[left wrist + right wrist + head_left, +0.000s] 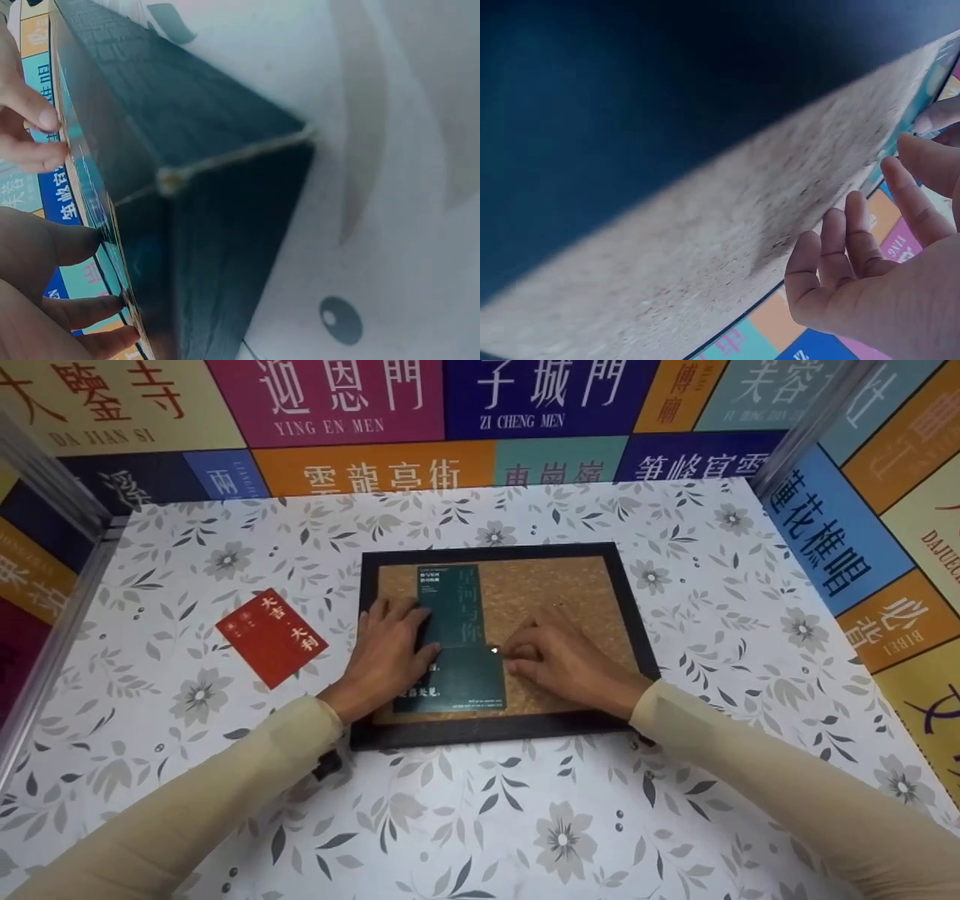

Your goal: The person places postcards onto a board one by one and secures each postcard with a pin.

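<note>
A cork board [555, 585] in a black frame lies flat on the table. Two dark green printed cards lie on it: an upright one [450, 604] and, below, a wider one [472, 679], meeting near mid-board. My left hand [386, 649] rests with spread fingers on the cards' left side, thumb across where they meet. At the cards' right edge, my right hand [559, 656] pinches a small shiny gold-coloured tack [494, 650] between thumb and forefinger; its point is hidden. The right wrist view shows that hand's other fingers [802, 274] loosely curled over the cork.
A red card [271, 637] with gold-toned lettering lies on the floral tablecloth [562, 840] left of the board. Beside the left wrist, a small dark object [328, 765] shows partly at the frame's lower corner. Colourful lettered panels [349, 397] stand around the table.
</note>
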`<move>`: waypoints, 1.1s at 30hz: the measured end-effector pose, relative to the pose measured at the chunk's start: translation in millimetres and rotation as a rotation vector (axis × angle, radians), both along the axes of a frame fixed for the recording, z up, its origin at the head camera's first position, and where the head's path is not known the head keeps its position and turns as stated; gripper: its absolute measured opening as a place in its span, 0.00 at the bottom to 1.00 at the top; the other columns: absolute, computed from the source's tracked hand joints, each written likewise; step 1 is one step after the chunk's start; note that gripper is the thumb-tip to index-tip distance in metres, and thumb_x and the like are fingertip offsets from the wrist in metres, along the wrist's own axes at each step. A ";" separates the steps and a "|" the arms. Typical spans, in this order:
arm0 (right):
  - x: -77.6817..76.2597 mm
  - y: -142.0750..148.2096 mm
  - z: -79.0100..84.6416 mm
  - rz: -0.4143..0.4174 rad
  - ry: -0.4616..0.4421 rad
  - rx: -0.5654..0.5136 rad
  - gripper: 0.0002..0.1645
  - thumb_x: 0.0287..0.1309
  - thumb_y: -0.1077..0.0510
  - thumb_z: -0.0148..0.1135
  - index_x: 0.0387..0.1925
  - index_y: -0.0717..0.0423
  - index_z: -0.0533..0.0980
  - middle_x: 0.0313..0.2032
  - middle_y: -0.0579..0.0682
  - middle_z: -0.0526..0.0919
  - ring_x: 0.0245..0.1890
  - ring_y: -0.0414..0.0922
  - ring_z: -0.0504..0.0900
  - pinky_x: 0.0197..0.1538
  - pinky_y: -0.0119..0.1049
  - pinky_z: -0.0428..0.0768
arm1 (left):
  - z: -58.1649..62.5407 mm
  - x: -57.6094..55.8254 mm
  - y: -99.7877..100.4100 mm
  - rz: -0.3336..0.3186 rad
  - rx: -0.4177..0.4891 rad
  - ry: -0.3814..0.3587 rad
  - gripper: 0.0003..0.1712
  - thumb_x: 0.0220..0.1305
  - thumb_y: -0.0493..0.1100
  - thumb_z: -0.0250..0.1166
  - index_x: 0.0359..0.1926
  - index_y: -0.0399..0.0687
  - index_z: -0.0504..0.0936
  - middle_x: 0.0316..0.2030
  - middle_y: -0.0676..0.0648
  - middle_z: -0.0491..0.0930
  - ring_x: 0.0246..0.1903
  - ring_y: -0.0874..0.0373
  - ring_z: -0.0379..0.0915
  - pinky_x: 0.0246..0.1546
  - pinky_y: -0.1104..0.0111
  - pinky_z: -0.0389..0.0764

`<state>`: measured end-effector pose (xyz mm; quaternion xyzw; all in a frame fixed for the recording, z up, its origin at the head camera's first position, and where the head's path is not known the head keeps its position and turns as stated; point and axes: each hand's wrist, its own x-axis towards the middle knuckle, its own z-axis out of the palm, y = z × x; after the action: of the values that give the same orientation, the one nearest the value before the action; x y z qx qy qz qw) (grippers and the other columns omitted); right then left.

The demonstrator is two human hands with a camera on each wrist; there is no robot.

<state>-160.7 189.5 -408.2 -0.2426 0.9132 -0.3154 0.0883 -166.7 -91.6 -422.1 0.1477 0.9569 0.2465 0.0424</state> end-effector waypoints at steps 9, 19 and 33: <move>35.5 35.4 9.2 -0.002 0.077 -0.050 0.09 0.68 0.61 0.77 0.48 0.55 0.91 0.49 0.49 0.85 0.53 0.51 0.82 0.61 0.52 0.79 | -3.1 -0.9 0.8 0.011 0.014 0.031 0.36 0.77 0.48 0.71 0.77 0.37 0.75 0.80 0.36 0.66 0.82 0.31 0.51 0.82 0.34 0.47; 80.1 74.9 14.1 -0.068 0.157 -0.020 0.07 0.67 0.62 0.78 0.45 0.52 0.92 0.48 0.44 0.86 0.51 0.45 0.81 0.53 0.46 0.81 | -1.5 -2.4 2.7 0.047 -0.005 0.033 0.35 0.73 0.48 0.73 0.76 0.38 0.77 0.79 0.38 0.68 0.80 0.33 0.54 0.81 0.31 0.48; 115.4 106.4 16.3 -0.167 0.002 0.224 0.04 0.64 0.59 0.80 0.40 0.49 0.92 0.35 0.39 0.85 0.34 0.37 0.82 0.38 0.40 0.82 | -4.0 -3.7 5.7 0.056 -0.014 0.031 0.35 0.73 0.49 0.71 0.75 0.39 0.77 0.79 0.38 0.68 0.81 0.32 0.52 0.81 0.32 0.48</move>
<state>-45.3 295.9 -391.9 -0.1547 0.9598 -0.2174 0.0875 -170.4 -85.9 -426.0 0.1244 0.9628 0.2388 0.0216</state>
